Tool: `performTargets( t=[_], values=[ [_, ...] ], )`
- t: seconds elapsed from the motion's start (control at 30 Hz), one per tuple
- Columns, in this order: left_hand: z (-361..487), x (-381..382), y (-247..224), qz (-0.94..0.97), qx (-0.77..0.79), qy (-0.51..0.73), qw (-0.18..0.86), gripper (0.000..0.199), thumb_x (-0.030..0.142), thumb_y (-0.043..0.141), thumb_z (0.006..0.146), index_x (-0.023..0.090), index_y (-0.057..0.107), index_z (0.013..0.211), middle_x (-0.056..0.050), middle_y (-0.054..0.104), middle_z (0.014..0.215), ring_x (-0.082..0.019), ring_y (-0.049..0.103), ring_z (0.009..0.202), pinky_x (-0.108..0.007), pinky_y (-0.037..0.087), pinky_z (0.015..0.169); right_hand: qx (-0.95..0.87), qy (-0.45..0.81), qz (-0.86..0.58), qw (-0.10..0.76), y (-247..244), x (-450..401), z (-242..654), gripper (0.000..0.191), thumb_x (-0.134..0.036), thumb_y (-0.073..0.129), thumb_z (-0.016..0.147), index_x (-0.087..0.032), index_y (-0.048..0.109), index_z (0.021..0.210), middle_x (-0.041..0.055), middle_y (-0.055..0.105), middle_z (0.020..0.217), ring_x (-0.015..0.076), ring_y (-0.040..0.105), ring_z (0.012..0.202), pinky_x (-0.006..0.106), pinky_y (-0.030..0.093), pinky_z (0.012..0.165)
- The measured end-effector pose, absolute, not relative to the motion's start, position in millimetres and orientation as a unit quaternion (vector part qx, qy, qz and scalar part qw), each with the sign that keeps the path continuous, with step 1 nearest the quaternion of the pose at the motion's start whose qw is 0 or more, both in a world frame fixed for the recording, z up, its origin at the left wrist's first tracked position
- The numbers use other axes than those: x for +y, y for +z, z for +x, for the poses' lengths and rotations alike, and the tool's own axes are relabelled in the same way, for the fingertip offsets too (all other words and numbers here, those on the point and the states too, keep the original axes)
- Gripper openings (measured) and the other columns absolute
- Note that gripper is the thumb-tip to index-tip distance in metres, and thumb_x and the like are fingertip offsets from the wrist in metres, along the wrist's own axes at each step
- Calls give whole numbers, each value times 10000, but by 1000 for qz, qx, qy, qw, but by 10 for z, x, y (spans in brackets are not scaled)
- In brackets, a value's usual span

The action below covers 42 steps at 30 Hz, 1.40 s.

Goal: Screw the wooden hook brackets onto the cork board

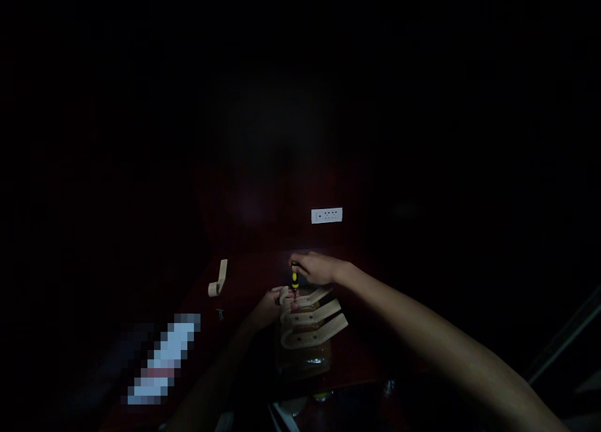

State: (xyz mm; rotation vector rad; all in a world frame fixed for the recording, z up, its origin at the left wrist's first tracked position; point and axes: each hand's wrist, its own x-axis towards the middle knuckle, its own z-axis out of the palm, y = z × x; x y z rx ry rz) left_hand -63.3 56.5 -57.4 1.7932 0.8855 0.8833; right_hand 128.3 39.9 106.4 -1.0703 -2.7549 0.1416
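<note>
My right hand is closed round the handle of a black and yellow screwdriver, which points straight down. Its tip meets the farthest of several pale curved wooden hooks. At that same hook my left hand grips the curled end, with its fingers partly hidden behind the wood. Two nearer wooden hooks, a middle one and the closest one, lie side by side, each with two dark screw spots. Beneath them is a brown board with a shiny surface.
Another pale wooden hook lies apart on the dark red table, at the left. Several small screws are near it. A blurred white sheet lies at the lower left. A white socket panel is on the wall behind.
</note>
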Motion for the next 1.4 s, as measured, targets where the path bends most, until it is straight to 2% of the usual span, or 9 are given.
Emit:
performTargets(
  t=[0.2, 0.37, 0.53, 0.67, 0.83, 0.93, 1.13, 1.23, 1.4],
  values=[
    [-633, 598, -606, 731, 338, 367, 465, 379, 403, 721, 680, 168, 717, 977, -82, 648, 1111, -221, 596, 1002, -302, 468, 895, -922, 34, -378, 80, 1090, 443, 1335, 259, -358, 428, 933, -154, 584, 961, 85, 670, 857, 167, 611, 758, 241, 385, 667],
    [-606, 558, -555, 722, 340, 372, 475, 358, 405, 716, 684, 156, 719, 940, -83, 633, 1101, -214, 602, 962, -295, 485, 850, -908, 8, -414, 60, 1067, 399, 1287, 384, -451, 344, 942, -151, 581, 991, 126, 673, 916, 214, 634, 811, 273, 402, 668],
    [-600, 529, -513, 717, 371, 362, 467, 375, 416, 737, 650, 139, 719, 902, -90, 623, 1079, -204, 602, 911, -290, 494, 812, -903, 28, -426, 51, 1017, 342, 1247, 363, -379, 308, 942, -132, 519, 1103, 151, 657, 990, 241, 632, 832, 304, 426, 665],
    [-606, 548, -544, 717, 373, 366, 461, 369, 404, 752, 633, 145, 721, 895, -91, 619, 1078, -213, 596, 925, -295, 496, 816, -915, 31, -397, 69, 999, 335, 1245, 263, -280, 386, 900, -136, 510, 1082, 139, 637, 1037, 219, 611, 866, 289, 430, 721],
    [-595, 551, -565, 724, 362, 372, 455, 391, 404, 739, 660, 142, 715, 949, -97, 632, 1077, -221, 593, 966, -298, 488, 848, -931, 30, -351, 91, 997, 380, 1274, 193, -213, 404, 897, -158, 495, 1058, 95, 648, 955, 173, 593, 801, 254, 403, 690],
    [-592, 542, -556, 722, 360, 363, 466, 400, 415, 723, 679, 152, 707, 980, -88, 643, 1097, -216, 603, 964, -295, 488, 854, -924, 28, -374, 69, 1003, 436, 1313, 217, -305, 378, 937, -168, 520, 1027, 88, 660, 892, 174, 605, 761, 248, 384, 643],
    [-602, 560, -562, 742, 355, 363, 437, 355, 419, 722, 680, 156, 720, 919, -85, 638, 1132, -226, 575, 1045, -292, 461, 909, -900, 15, -435, 32, 1001, 481, 1341, 435, -484, 300, 940, -150, 573, 1000, 133, 672, 899, 228, 636, 792, 283, 400, 643],
    [-604, 574, -576, 749, 356, 362, 425, 333, 412, 715, 691, 163, 723, 913, -80, 648, 1104, -211, 578, 1008, -288, 458, 903, -894, 40, -444, 44, 976, 468, 1303, 411, -418, 273, 952, -143, 552, 1073, 137, 669, 950, 225, 634, 815, 295, 420, 685],
    [-596, 560, -563, 745, 351, 371, 429, 329, 394, 722, 687, 156, 722, 913, -83, 648, 1066, -209, 578, 984, -288, 463, 885, -919, 47, -376, 105, 970, 476, 1243, 239, -226, 391, 896, -139, 544, 1058, 124, 637, 1050, 198, 592, 919, 275, 409, 784]
  ],
)
